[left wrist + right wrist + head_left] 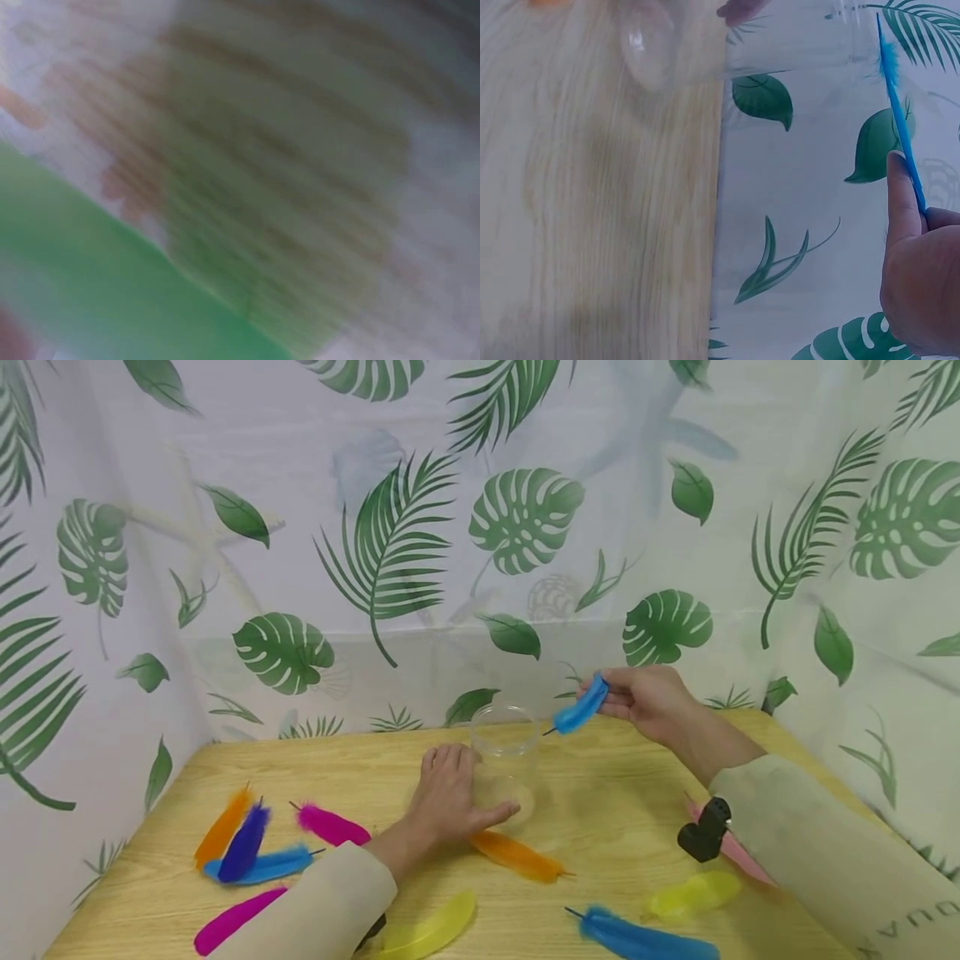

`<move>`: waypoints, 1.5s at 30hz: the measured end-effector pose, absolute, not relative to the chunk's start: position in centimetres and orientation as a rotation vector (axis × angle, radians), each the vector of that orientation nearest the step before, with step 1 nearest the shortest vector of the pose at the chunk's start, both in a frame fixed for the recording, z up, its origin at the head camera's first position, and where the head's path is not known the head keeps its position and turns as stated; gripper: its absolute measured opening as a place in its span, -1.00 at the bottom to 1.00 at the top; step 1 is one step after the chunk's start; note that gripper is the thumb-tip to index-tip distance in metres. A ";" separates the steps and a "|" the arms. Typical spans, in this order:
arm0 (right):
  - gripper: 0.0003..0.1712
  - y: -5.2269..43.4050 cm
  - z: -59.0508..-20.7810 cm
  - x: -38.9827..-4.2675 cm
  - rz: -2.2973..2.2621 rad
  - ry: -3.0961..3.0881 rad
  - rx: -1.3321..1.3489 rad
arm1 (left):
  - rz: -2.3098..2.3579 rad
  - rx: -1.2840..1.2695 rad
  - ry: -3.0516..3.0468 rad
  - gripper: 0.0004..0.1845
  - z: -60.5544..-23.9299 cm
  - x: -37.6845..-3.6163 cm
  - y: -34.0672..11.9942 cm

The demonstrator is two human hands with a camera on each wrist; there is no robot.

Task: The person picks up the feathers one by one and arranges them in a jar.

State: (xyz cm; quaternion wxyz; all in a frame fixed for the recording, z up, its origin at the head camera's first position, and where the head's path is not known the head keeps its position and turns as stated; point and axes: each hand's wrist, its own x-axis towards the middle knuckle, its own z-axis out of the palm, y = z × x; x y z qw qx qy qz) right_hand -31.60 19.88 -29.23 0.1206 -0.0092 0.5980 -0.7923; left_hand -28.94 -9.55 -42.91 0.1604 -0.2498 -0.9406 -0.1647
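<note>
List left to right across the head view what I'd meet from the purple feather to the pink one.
Purple feather, upper magenta feather, left hand, clear jar, held blue feather, right hand, pink feather.

A slim, bright blue feather (581, 707); tan, wood-grained surface (615, 827); white sheeting (442, 652) beyond its back edge, printed with green leaves (525, 518).

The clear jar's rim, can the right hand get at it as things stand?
Likely yes: the right hand, holding a blue feather, is near the rim with nothing visible in the way; the left hand grips the clear jar lower down.
</note>
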 end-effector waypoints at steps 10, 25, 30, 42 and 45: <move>-0.54 17.6 -28.3 -32.0 -2.371 1.696 -0.018 | -0.471 -0.718 -2.693 -0.11 -42.9 -29.0 -9.5; -0.47 15.0 -28.2 -32.3 -2.354 1.839 0.017 | -0.490 -0.713 -2.667 -0.12 -43.0 -29.0 -9.5; -0.52 14.5 -28.1 -32.3 -2.349 1.847 0.029 | -0.468 -0.709 -2.659 -0.13 -42.8 -29.1 -9.5; -0.67 14.9 -28.2 -32.4 -2.388 1.734 0.027 | -0.448 -0.698 -2.675 -0.12 -42.6 -28.9 -9.5; -0.49 15.1 -28.2 -32.3 -2.366 1.730 0.011 | -0.445 -0.695 -2.678 -0.12 -42.7 -28.9 -9.4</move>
